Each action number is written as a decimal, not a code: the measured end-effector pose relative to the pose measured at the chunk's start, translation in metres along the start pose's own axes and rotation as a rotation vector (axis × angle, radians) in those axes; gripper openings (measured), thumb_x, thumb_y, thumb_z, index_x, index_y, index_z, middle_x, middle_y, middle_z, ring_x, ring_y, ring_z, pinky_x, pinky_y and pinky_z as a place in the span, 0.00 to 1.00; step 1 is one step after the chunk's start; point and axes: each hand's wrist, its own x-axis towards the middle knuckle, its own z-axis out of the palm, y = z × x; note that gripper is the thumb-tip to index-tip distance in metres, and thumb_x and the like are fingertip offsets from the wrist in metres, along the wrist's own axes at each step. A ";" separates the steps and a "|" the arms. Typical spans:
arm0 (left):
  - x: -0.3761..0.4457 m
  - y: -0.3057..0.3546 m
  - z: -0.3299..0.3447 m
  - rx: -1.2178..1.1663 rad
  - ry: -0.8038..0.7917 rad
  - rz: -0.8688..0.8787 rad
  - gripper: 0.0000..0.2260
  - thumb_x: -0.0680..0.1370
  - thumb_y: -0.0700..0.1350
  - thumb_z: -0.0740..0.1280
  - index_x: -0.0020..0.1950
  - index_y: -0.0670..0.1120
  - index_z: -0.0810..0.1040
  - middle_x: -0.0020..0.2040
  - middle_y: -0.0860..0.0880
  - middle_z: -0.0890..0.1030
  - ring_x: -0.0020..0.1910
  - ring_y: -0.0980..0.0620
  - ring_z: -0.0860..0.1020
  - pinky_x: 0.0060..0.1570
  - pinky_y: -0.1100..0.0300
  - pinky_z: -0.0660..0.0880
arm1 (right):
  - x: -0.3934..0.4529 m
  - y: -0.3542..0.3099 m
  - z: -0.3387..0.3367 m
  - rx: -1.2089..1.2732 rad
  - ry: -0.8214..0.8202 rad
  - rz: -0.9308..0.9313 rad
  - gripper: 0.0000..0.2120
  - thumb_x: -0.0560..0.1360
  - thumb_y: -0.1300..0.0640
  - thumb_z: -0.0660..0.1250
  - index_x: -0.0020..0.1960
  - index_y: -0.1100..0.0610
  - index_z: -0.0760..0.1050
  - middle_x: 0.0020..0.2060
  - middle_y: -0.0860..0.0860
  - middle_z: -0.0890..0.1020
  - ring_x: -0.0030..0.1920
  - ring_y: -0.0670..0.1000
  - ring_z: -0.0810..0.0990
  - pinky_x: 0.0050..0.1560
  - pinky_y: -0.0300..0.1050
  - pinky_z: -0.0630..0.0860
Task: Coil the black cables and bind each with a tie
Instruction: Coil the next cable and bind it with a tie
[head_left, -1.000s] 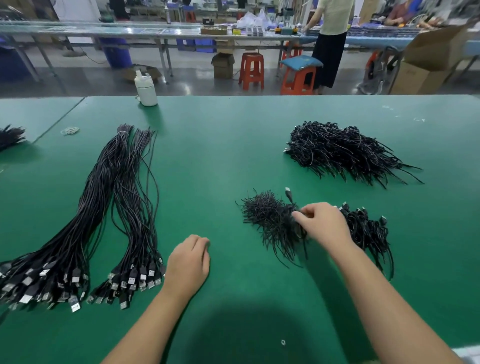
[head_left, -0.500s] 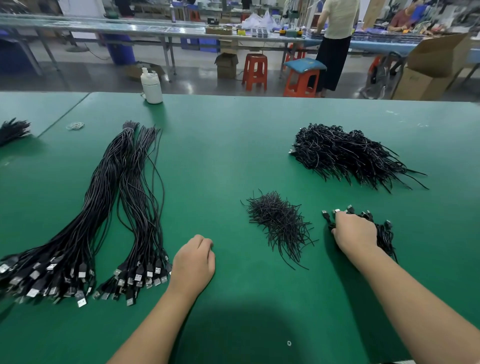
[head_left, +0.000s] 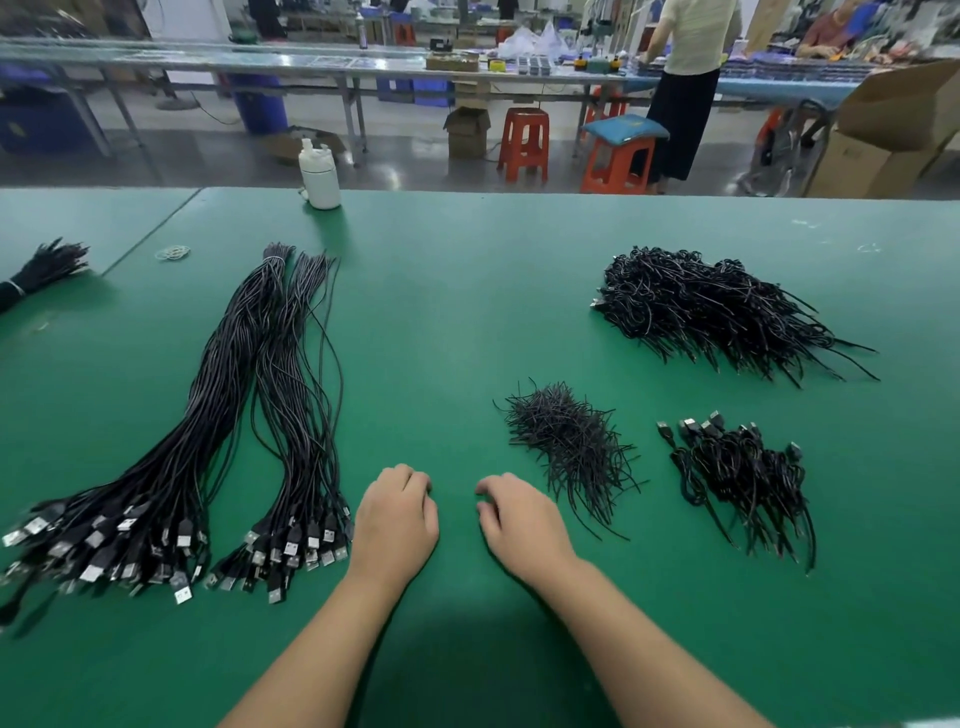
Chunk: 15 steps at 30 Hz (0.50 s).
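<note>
Two long bundles of straight black USB cables (head_left: 218, 431) lie at the left of the green table (head_left: 467, 291), plugs toward me. A small heap of black twist ties (head_left: 569, 447) lies right of centre. Beyond it to the right sits a little pile of coiled cables (head_left: 743, 478), and a big pile of coiled cables (head_left: 711, 306) lies farther back. My left hand (head_left: 396, 519) rests on the table beside the cable plugs, fingers loosely curled, holding nothing. My right hand (head_left: 519, 525) rests next to it, just left of the ties, also empty.
A white bottle (head_left: 319, 174) stands at the table's far edge. Rubber bands (head_left: 173, 253) and another black bundle (head_left: 41, 270) lie at the far left. Beyond the table are orange stools (head_left: 523, 143), cardboard boxes (head_left: 898, 130) and a standing person (head_left: 685, 88).
My right hand has left the small coiled pile and pulled back left to the table in front of me, beside my left hand. The left hand has barely moved.
</note>
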 end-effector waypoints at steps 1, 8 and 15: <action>0.000 0.000 0.000 0.000 -0.004 -0.002 0.03 0.70 0.36 0.71 0.42 0.43 0.80 0.39 0.49 0.77 0.38 0.47 0.75 0.38 0.54 0.75 | -0.003 0.003 0.007 -0.055 0.020 -0.040 0.12 0.81 0.52 0.57 0.61 0.51 0.74 0.51 0.48 0.78 0.53 0.51 0.77 0.53 0.46 0.74; 0.004 0.002 -0.001 0.065 -0.038 0.011 0.04 0.70 0.37 0.70 0.41 0.43 0.77 0.38 0.48 0.75 0.37 0.47 0.73 0.37 0.54 0.72 | -0.008 0.010 0.017 -0.100 0.131 -0.059 0.09 0.79 0.56 0.60 0.55 0.55 0.77 0.45 0.49 0.77 0.47 0.51 0.76 0.45 0.45 0.74; 0.050 -0.031 -0.054 0.211 -0.728 -0.013 0.24 0.71 0.34 0.57 0.57 0.58 0.79 0.65 0.54 0.74 0.68 0.49 0.64 0.65 0.48 0.62 | -0.006 0.011 0.018 -0.076 0.123 -0.042 0.09 0.79 0.57 0.59 0.55 0.54 0.75 0.45 0.48 0.76 0.46 0.51 0.75 0.45 0.45 0.72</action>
